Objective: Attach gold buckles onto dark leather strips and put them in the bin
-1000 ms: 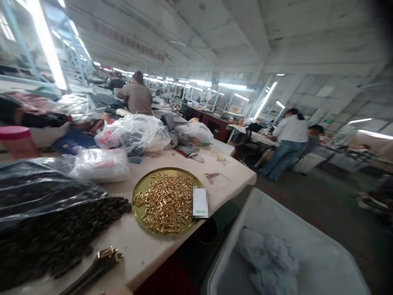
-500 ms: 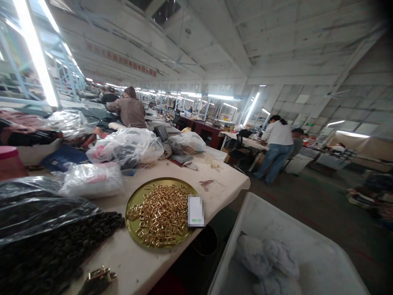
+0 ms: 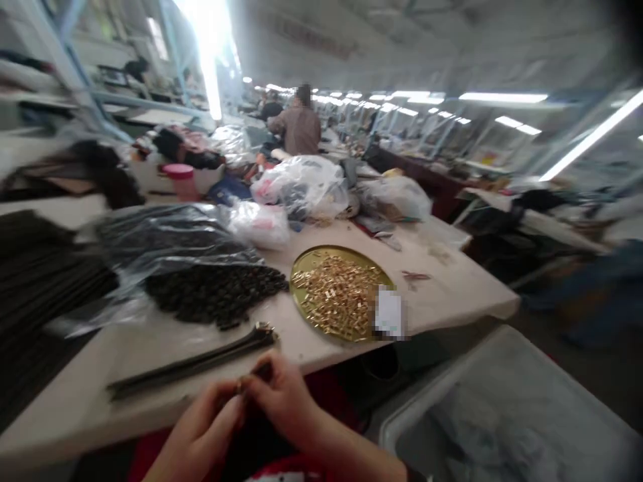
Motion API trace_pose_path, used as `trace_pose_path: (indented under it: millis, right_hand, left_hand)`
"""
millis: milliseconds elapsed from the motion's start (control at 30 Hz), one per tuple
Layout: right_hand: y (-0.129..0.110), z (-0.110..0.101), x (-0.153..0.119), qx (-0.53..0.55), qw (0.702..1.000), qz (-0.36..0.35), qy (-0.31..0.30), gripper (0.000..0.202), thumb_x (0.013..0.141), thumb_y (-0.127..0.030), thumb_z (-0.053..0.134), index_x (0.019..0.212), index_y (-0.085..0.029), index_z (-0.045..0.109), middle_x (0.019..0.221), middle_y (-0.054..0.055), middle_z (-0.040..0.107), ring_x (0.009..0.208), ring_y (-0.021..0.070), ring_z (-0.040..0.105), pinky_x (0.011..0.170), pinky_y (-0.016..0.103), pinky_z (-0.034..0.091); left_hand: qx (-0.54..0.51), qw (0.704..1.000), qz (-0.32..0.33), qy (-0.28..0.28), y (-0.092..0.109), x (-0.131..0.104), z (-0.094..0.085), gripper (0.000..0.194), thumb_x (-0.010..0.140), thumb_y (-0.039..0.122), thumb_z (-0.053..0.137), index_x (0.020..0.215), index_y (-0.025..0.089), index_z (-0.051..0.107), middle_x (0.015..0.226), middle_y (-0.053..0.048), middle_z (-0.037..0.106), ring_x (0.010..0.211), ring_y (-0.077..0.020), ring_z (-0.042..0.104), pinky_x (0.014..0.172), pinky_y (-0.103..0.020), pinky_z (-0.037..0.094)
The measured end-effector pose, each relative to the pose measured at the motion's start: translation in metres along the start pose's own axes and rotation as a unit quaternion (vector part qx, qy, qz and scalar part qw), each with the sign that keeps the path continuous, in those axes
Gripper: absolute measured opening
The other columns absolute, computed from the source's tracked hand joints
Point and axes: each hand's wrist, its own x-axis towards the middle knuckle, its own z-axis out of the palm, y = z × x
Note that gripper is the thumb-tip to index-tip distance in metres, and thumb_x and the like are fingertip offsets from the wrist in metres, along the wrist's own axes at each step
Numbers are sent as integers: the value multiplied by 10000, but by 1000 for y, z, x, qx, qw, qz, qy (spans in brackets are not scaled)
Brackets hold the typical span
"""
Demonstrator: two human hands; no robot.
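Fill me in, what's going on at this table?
The left hand and right hand pinch a small dark piece between them, too blurred to name. Dark strips lie on the table just beyond. Further back are a tray of gold pieces and, left of it, a black pile partly under plastic.

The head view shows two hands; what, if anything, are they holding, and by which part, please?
The left hand and right hand pinch a small dark piece between their fingertips; it is too blurred to tell which part they grip.

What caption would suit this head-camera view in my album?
Two hands meet at the table's edge, near a round tray heaped with gold-coloured metal pieces.
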Motion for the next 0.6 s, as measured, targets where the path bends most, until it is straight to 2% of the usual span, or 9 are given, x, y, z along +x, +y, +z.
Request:
trace_pose_path:
  millis: [33,133,367,600]
  right_hand:
    - [-1,-1,0,32,999,21,-19,224,733,-395,583,720,-188,498,626,-38,511,603,102,476,577,222,399]
    - [1,-2,4,82,992,69,-67,268,735,-428,587,704,-193,461,588,-58,469,552,90,437,542,219,370]
    - [3,0,0,41,994,37,-92,260,818,-440,489,733,-195,469,590,-45,492,549,95,452,543,228,374]
    - [0,5,-2,17,996,14,-85,221,845,-397,463,756,-196,481,613,-31,538,549,99,495,518,220,395]
  left_hand:
    - [-14,1000,-16,-18,2,-5,0,380,705,512,578,849,160,577,727,-10,596,714,-169,548,628,-253,448]
    - [-42,996,-68,-38,7,-8,0,325,754,457,529,859,149,524,647,30,503,534,-94,429,482,-209,343]
    - [-43,998,-42,-14,-7,-8,-3,143,781,288,519,821,151,512,723,22,533,672,-107,471,609,-212,376]
    - [-18,999,-31,10,-9,-2,-4,199,791,342,520,733,152,514,666,28,522,631,-110,461,607,-224,370]
